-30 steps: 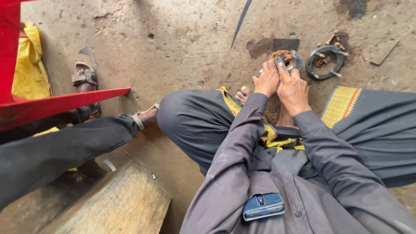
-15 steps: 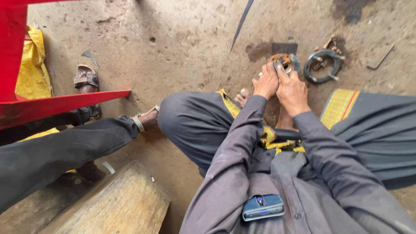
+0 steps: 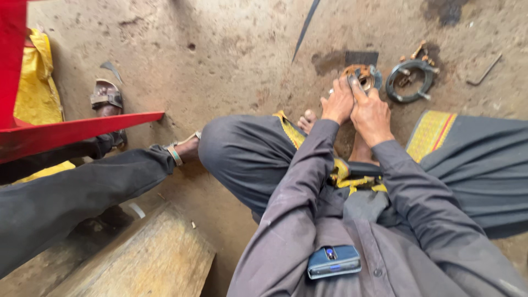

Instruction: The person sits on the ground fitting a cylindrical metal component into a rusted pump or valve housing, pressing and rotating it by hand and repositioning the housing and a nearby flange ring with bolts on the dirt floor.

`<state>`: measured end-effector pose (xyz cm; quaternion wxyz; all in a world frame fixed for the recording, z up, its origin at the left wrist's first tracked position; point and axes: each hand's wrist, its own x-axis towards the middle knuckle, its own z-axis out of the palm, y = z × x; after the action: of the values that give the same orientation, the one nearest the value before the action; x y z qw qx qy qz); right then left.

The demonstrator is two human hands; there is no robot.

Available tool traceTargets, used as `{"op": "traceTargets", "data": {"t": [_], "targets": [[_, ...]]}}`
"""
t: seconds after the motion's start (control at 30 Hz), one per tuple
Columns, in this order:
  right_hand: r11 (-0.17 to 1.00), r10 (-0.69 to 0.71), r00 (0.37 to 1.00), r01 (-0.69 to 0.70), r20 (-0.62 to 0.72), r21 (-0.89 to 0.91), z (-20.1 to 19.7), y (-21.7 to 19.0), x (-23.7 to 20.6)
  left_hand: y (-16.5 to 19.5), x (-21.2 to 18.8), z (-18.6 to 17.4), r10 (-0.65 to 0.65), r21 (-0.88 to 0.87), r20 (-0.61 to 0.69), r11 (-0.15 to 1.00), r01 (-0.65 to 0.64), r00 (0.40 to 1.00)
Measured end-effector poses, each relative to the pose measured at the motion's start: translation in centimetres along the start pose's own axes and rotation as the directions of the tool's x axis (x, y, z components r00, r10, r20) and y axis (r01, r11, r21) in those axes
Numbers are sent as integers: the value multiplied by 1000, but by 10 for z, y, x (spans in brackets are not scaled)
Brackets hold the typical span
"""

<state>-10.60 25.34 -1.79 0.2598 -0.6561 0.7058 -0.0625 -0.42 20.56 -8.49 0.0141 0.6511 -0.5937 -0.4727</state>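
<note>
My left hand (image 3: 337,102) and my right hand (image 3: 370,112) are pressed together on a small round rusty metal part (image 3: 363,75) that rests on the dirt floor just past my bare feet. Both hands grip its near side, and my right fingers reach over its rim. A dark metal ring with bolts (image 3: 410,81) lies on the floor right beside it. I sit with my knees spread, wearing grey clothes with a yellow-trimmed cloth (image 3: 429,132) across my lap.
Another person's dark trouser leg (image 3: 82,187) and sandalled feet (image 3: 107,96) are at left, under a red metal edge (image 3: 77,132). A wooden plank (image 3: 143,258) lies at lower left. A bent metal rod (image 3: 484,70), a thin rod (image 3: 305,27), a yellow bag (image 3: 38,82) and a phone (image 3: 334,260) in my shirt pocket are visible.
My hands stay on the round part with only slight finger shifts. The view has drifted a little.
</note>
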Motion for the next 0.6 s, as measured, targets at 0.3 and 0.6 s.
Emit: {"op": "traceTargets", "data": {"t": [0.3, 0.6], "targets": [[999, 13, 1000, -13, -8, 34, 1, -1, -1, -3, -1, 3, 29, 20, 2, 999, -30, 1000], [999, 21, 1000, -21, -1, 44, -6, -8, 3, -1, 1, -1, 39, -11, -5, 999, -39, 999]]}}
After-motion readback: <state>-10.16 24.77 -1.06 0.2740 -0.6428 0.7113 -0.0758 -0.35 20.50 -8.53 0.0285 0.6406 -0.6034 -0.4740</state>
